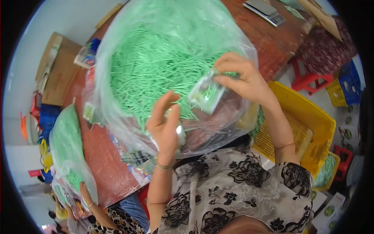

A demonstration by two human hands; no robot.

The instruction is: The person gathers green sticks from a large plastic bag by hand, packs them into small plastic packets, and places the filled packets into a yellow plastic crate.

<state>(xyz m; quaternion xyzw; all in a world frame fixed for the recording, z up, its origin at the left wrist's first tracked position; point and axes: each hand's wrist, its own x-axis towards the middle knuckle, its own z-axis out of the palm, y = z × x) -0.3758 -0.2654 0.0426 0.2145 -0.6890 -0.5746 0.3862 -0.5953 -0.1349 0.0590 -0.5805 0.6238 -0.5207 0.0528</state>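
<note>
A large clear plastic bag [105, 78] lies open in front of me, filled with a heap of thin green sticks [156, 74]. My right hand [243, 76] is over the bag's right side, pinching a small green-and-white printed packet [207, 94] by its upper edge. The packet hangs tilted above the sticks. My left hand [165, 126] is at the near edge of the heap, its thumb and fingers apart. Something shiny and whitish [180, 134] shows beside that palm, partly hidden by the hand; I cannot tell what it is.
The bag rests on a red table [101, 156]. A second bag of green sticks [68, 136] lies to the left, with another person's hand [85, 193] at it. A yellow crate [307, 113] stands to the right. A scale [265, 11] and a seated person are at the upper right.
</note>
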